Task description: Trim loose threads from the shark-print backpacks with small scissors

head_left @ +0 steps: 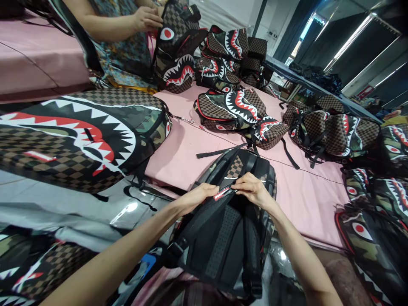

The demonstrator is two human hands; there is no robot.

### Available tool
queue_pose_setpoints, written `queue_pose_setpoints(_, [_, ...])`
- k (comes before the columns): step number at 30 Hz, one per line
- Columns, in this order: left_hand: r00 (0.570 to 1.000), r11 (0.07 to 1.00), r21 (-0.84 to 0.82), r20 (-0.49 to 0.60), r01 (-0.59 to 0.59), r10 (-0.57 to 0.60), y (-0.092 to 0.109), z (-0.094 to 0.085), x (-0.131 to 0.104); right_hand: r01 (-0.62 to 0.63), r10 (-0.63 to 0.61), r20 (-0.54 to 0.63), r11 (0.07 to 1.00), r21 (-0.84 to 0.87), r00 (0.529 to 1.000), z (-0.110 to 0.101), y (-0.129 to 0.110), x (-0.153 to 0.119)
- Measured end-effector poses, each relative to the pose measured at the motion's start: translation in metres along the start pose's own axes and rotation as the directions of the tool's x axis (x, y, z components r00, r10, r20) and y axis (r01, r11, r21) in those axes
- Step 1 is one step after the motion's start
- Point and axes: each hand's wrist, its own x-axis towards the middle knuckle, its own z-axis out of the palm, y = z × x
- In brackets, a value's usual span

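Note:
A black backpack (219, 246) stands back-panel up against my body, leaning on the table edge, with its padded straps facing me. Near its top, a small red tag with white lettering (222, 194) on a dark backing stretches between my two hands. My left hand (201, 196) pinches the tag's left end between thumb and fingers. My right hand (251, 189) has its fingertips closed at the other end; the exact spot it grips is partly hidden. Brown checkered fabric (235, 168) shows just beyond the hands.
Pink cloth covers the table (172, 157). A large shark-mouth backpack (79, 136) lies at left. More backpacks (229, 108) are piled ahead and along the right (338, 131). Across the table, a co-worker's hand (147, 19) touches an upright backpack (175, 46). Loose straps (219, 152) trail over the cloth.

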Motion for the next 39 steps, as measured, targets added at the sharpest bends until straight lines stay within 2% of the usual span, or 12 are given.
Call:
queue_pose_setpoints(5, [0.999, 0.999, -0.01, -0.004, 0.038, -0.038, -0.001, -0.001, 0.002, -0.013, 0.013, -0.002, 0.999, 0.037, 1.0, 0.0, 0.001, 0.0])
queue_pose_setpoints(19, [1.0, 0.996, 0.084, -0.001, -0.018, 0.018, 0.0, 0.002, 0.003, 0.007, -0.009, 0.038, 0.999, 0.054, 0.999, -0.005, -0.002, 0.005])
queue_pose_setpoints(32, [0.998, 0.976, 0.21, 0.018, -0.057, 0.054, -0.008, -0.003, 0.011, 0.007, -0.007, 0.102, 1.0, 0.002, 0.995, -0.003, -0.019, 0.01])
queue_pose_setpoints(39, [0.998, 0.973, 0.223, 0.034, -0.066, 0.06, -0.015, -0.008, 0.017, 0.014, -0.007, 0.159, 0.999, -0.044, 0.987, -0.003, -0.024, 0.014])
